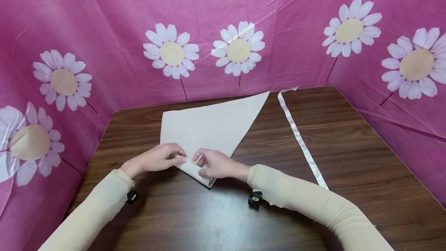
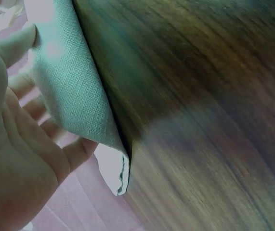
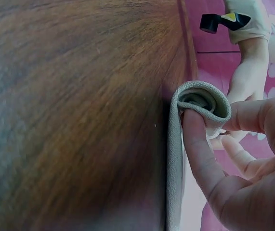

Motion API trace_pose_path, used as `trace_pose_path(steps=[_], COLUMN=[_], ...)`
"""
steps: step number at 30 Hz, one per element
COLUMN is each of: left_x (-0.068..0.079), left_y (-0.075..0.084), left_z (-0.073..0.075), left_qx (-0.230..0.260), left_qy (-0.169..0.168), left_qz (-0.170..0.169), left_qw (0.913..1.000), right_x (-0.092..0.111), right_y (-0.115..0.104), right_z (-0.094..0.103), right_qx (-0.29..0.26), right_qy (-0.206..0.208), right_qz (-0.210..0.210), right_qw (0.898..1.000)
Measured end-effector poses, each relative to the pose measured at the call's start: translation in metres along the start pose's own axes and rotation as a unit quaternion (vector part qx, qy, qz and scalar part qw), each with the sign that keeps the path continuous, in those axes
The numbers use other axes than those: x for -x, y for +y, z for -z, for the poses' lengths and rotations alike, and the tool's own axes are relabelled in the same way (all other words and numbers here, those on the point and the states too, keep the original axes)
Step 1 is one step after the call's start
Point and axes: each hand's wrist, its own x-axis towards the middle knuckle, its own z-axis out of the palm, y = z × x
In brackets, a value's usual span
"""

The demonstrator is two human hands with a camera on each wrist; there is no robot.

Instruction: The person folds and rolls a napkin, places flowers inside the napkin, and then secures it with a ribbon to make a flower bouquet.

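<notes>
A pale cloth napkin (image 1: 205,125) lies on the table with one far corner pointing to the back right. Its near edge is turned into a narrow roll (image 1: 195,171). At the roll's left part, my left hand (image 1: 158,158) has the thumb on top and the other fingers behind it, as the left wrist view shows. My right hand (image 1: 219,164) pinches the right end of the roll, where the right wrist view shows the coiled layers of cloth (image 3: 200,98) end-on. The two hands are close together, palms facing the roll.
A white ribbon (image 1: 301,140) runs from the table's back edge forward to beneath my right sleeve (image 1: 296,193). The dark wooden table (image 1: 369,173) is bordered by pink curtains (image 1: 292,61) printed with white daisies.
</notes>
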Motion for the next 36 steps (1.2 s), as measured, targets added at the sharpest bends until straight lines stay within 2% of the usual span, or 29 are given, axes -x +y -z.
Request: trace_pose_path(steps=[6,13,17,19,22,24,26,31,36], left_x=[-0.002,-0.003,-0.003,-0.003,-0.005,-0.007,-0.008,-0.009,-0.01], left_y=[0.002,0.003,0.002,0.002,0.004,0.006,0.01,0.017,0.018], left_z=[0.0,0.0,-0.002,-0.003,-0.003,-0.003,-0.002,-0.005,-0.01], left_qx=[-0.046,-0.077,-0.097,-0.107,-0.112,-0.108,-0.099,-0.106,-0.116], left_qy=[0.019,0.036,0.057,0.075,0.101,0.096,0.081,0.035,0.02], left_qz=[0.03,0.06,0.076,0.059,-0.01,-0.055,-0.086,-0.104,-0.105], left_qw=[0.9983,0.9946,0.9908,0.9897,0.9886,0.988,0.988,0.9883,0.9875], right_x=[0.0,0.003,0.005,0.005,0.006,0.006,0.006,0.006,0.006], right_y=[0.002,0.007,0.011,0.013,0.017,0.019,0.02,0.021,0.022], right_z=[0.004,0.008,0.011,0.012,0.013,0.014,0.015,0.016,0.016], right_qx=[-0.021,-0.107,-0.106,-0.095,-0.078,-0.072,-0.072,-0.069,-0.054], right_qy=[-0.011,-0.036,-0.038,-0.039,-0.04,-0.041,-0.042,-0.048,-0.049], right_qz=[-0.016,-0.048,-0.044,-0.04,-0.038,-0.039,-0.04,-0.044,-0.047], right_qw=[1.0,0.992,0.993,0.994,0.995,0.996,0.996,0.996,0.996])
